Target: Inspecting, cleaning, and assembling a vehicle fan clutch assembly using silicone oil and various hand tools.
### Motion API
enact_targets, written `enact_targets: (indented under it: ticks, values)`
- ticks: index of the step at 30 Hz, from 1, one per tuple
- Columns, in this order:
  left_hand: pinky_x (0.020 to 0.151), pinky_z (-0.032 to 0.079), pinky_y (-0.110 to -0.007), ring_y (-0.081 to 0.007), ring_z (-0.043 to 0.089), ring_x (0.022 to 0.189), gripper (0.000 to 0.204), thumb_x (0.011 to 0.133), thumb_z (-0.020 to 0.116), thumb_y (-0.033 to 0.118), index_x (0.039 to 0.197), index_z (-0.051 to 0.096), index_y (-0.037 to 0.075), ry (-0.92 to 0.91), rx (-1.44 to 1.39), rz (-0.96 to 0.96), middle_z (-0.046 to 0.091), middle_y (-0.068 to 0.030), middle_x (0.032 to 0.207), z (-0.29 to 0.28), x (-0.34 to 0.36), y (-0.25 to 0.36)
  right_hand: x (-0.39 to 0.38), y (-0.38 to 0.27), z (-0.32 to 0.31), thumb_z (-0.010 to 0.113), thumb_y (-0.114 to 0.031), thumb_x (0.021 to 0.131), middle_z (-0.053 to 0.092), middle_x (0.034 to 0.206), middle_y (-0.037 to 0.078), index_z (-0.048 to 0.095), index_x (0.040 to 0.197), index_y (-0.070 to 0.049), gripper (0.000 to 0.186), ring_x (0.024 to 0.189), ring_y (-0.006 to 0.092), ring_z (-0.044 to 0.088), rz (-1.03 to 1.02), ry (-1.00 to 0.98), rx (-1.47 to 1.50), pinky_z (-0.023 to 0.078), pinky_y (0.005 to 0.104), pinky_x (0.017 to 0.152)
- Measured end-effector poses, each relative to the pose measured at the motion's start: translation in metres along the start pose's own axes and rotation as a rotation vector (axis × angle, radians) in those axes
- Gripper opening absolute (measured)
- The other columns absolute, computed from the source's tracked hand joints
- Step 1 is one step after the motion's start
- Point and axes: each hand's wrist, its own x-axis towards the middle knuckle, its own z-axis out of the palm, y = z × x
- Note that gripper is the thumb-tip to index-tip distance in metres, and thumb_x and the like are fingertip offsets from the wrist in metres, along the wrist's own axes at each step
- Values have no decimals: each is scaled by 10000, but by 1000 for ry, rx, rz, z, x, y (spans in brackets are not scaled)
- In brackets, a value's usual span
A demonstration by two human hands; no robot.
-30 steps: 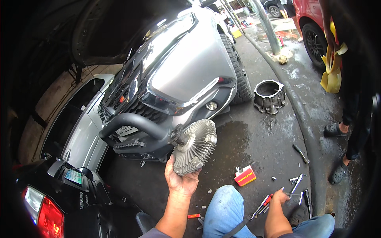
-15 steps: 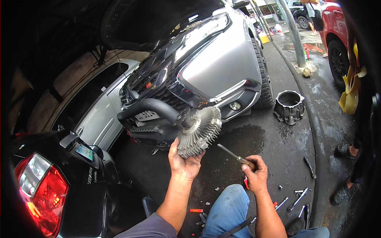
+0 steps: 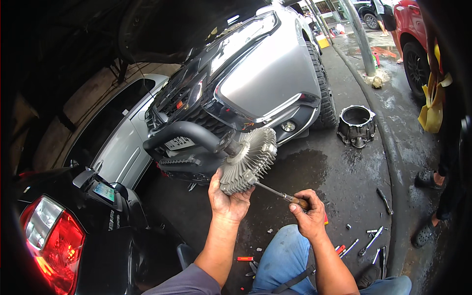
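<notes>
My left hand [image 3: 230, 200] is closed around the lower edge of a finned metal fan clutch [image 3: 248, 162], which I hold up tilted in front of the silver car's bumper. A dark round shaft end sticks out of its hub toward the upper left. My right hand [image 3: 309, 214] grips the brown handle of a screwdriver [image 3: 274, 191]. Its metal shank points up and left, and the tip meets the lower right side of the fan clutch, near the fingers of my left hand. The exact contact spot is too small to make out.
A silver car [image 3: 265, 83] with raised hood stands ahead. On the wet floor sit a dark metal bell housing [image 3: 357, 125], a ratchet [image 3: 371, 241] and other hand tools. A black car's tail light [image 3: 51, 241] is close at left. A person's clogs [image 3: 424, 231] show at right.
My right hand has brought the screwdriver left, so its tip, apart from the fan clutch before, now touches it. My left hand holds the fan clutch in nearly the same place.
</notes>
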Motion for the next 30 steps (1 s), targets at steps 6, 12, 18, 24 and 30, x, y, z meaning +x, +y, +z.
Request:
enact_targets:
  ticks: [6,12,18,24,30]
  values:
    - [712,621,-419,-271,703,892,424,976,436,370,1186,582,33,-66,16,6,687,-119,1074,-2,0,-1,1,-4,-5,731,-196,782,614,878,107,612,962,-22,277,803,256,614,11,-20,-12,485,342,739]
    - [683,615,-426,-272,701,853,418,955,458,387,1190,571,60,-15,-14,1,686,-106,1041,-2,-1,2,-4,-7,-10,725,-212,819,623,927,82,607,938,-20,255,808,161,596,285,-192,318,486,305,740]
    - [691,614,-421,-266,697,882,427,958,456,389,1211,561,62,-46,29,42,676,-112,1075,5,-4,3,-2,9,-17,690,-279,869,620,906,70,523,1211,-43,447,721,108,569,586,-300,784,486,276,593]
    - [688,628,-417,-279,694,927,471,977,418,375,1242,538,5,-87,-15,41,663,-150,1120,10,-10,3,-4,14,-17,689,-233,857,578,966,88,550,1143,-40,372,652,115,516,627,-309,1029,470,270,559]
    - [757,611,-438,-287,682,969,465,973,432,372,1249,539,14,-139,-32,10,657,-148,1141,13,-13,-3,-11,17,-6,630,-331,928,600,855,75,592,1101,-14,363,576,106,483,432,-193,1044,441,277,503]
